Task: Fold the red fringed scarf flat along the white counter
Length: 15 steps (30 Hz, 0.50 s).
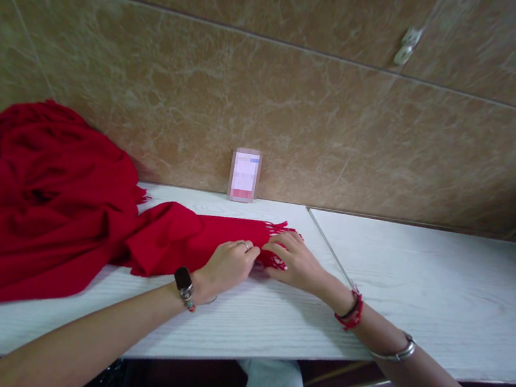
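Two bare hands are meeting over the fringe (277, 227) of one red scarf (108, 223), its flat end lying just in front of one upright phone (244, 175); the left hand (230, 266) is curling into a loose fist, the right hand (294, 260) is arching bent fingers, and whether either is gripping threads is impossible to tell; soft, rumpled folds are mounding to the phone's left; one dark-faced watch (184, 279) and one rounded metal bangle (406, 350) are circling the arms; a white, wood-grained worktop (418, 288) is running beneath the phone, a brown, marbled wall (159, 75) rising behind it.
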Each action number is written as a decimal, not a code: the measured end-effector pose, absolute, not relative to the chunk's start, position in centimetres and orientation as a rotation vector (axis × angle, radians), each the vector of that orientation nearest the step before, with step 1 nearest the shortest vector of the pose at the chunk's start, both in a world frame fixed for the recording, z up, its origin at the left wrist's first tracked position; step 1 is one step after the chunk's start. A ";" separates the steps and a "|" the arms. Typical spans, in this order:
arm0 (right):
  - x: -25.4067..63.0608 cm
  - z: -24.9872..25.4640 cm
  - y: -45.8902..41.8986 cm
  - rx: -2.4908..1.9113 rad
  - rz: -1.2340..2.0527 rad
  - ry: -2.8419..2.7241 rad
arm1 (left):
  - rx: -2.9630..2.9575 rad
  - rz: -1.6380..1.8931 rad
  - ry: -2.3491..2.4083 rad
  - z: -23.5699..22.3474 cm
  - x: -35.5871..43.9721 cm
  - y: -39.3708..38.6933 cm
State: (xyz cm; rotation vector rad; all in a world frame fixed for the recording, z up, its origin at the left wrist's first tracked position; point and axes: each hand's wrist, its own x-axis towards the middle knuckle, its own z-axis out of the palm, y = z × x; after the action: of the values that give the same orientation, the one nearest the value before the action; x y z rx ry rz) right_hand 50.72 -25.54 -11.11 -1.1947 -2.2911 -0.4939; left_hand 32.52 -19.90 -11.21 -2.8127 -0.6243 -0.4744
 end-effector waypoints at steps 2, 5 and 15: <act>50.6 -11.1 -25.5 -1.167 -0.563 -2.265 | -2.816 -0.455 -0.620 -11.2 32.5 -20.0; 50.6 -11.2 -25.4 -1.132 -0.613 -2.230 | -2.813 -0.446 -0.639 -11.1 32.5 -20.1; 52.2 -11.0 -25.0 -1.119 -0.616 -2.294 | -2.860 -0.262 -0.656 -10.4 31.7 -19.4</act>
State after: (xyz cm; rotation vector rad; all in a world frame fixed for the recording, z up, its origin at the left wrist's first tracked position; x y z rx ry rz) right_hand 52.21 -24.99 -10.97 -1.1189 -2.2945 -0.6160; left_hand 31.65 -19.37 -10.43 -2.8604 -0.6563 -0.2625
